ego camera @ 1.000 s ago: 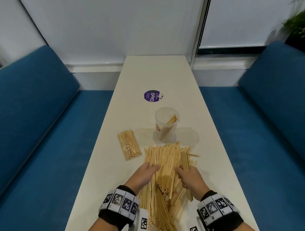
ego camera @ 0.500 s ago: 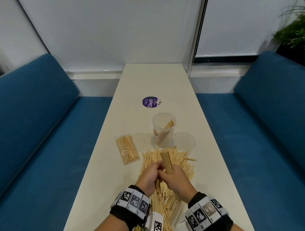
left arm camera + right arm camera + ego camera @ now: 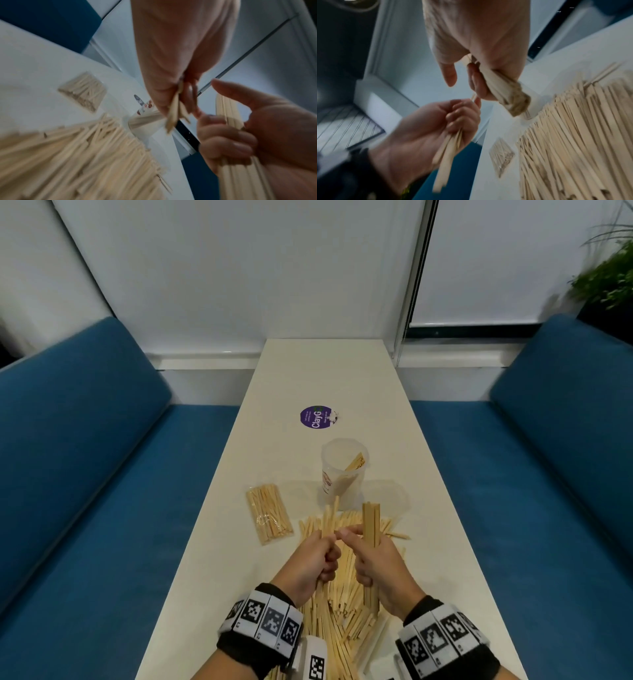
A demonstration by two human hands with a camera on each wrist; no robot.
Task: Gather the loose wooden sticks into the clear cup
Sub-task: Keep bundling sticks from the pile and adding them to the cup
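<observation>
A big pile of loose wooden sticks (image 3: 337, 611) lies on the white table (image 3: 329, 371) in front of me. Just beyond it stands the clear cup (image 3: 342, 470), upright, with a few sticks leaning inside. My left hand (image 3: 317, 556) is raised over the pile and grips a thin bunch of sticks (image 3: 329, 518). My right hand (image 3: 368, 556) holds a thicker, tidy bundle (image 3: 371, 523) upright, its index finger stretched toward the left hand. In the right wrist view the bundle (image 3: 505, 89) shows below the curled fingers (image 3: 476, 79).
A sealed clear packet of sticks (image 3: 269, 517) lies left of the pile. A round purple sticker (image 3: 315, 416) sits on the table beyond the cup. Blue benches (image 3: 85, 474) run along both long table edges.
Both hands scooped sticks from the pile, came together, then rose and parted a little, each holding its own bunch upright.
</observation>
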